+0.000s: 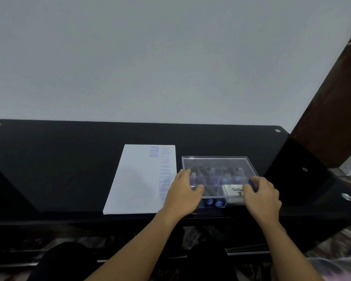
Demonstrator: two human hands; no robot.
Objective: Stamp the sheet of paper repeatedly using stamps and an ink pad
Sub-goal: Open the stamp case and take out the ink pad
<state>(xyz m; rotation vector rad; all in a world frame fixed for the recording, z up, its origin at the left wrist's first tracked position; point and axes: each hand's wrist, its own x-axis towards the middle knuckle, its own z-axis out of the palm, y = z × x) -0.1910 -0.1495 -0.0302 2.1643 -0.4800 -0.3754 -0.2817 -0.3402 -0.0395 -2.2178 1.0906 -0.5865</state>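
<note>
Two hands hold one clear lid (217,165) over one clear box (203,206): the left hand (182,193) curls round its left edge and the right hand (261,196) round its right edge. In the box lie one white ink pad (234,200), at the near right, and several blue-topped stamps (210,202); two show clearly at the near edge, while the rest blur under the lid, uncountable. One paper stack (136,179), its right side stamped in blue columns, lies just left of the box on the black table (59,159).
</note>
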